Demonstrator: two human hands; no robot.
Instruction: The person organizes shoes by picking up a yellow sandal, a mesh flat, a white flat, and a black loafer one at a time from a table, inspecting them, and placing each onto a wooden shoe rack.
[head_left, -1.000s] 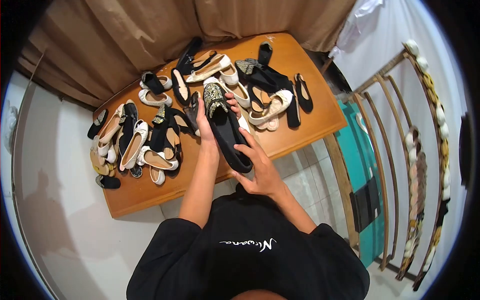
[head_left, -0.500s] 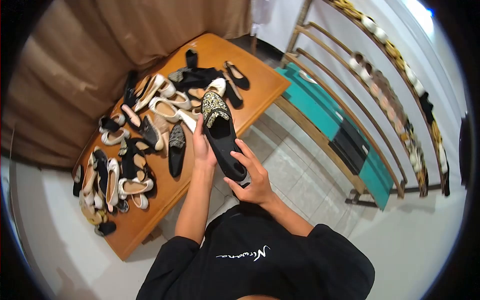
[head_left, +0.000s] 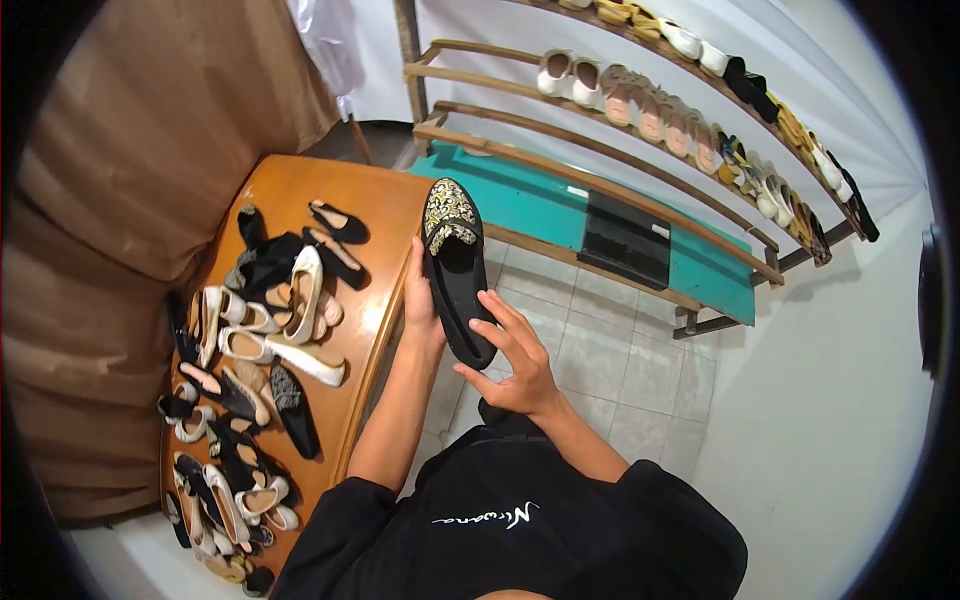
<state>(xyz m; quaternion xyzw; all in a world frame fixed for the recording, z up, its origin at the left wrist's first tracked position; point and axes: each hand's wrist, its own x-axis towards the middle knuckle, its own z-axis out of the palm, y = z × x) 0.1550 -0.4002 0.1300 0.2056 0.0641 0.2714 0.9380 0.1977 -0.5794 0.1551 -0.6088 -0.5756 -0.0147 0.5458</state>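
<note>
In the middle of the head view, a black flat shoe [head_left: 462,285] with a gold, white and black patterned toe is held up, its toe pointing away from me and its opening facing up. My left hand [head_left: 424,300] grips it along the left side, with most fingers hidden underneath. At the heel end, my right hand [head_left: 520,355] has its fingertips on the right edge and the thumb near the back of the heel. Another black flat with a grey sparkly toe [head_left: 292,410] lies on the wooden table [head_left: 350,330] to the left, below a white shoe [head_left: 310,362].
Many black, white and beige shoes [head_left: 245,345] lie in a loose pile on the table. A wooden rack [head_left: 600,150] with rows of shoes stands ahead to the right, over a teal shelf [head_left: 510,190] holding a dark flat panel [head_left: 625,235]. A brown curtain [head_left: 120,250] hangs at the left.
The view has turned right, so the table shifts left and more of the rack shows. Both hands keep hold of the black shoe, which now points up more and is away from the pile.
</note>
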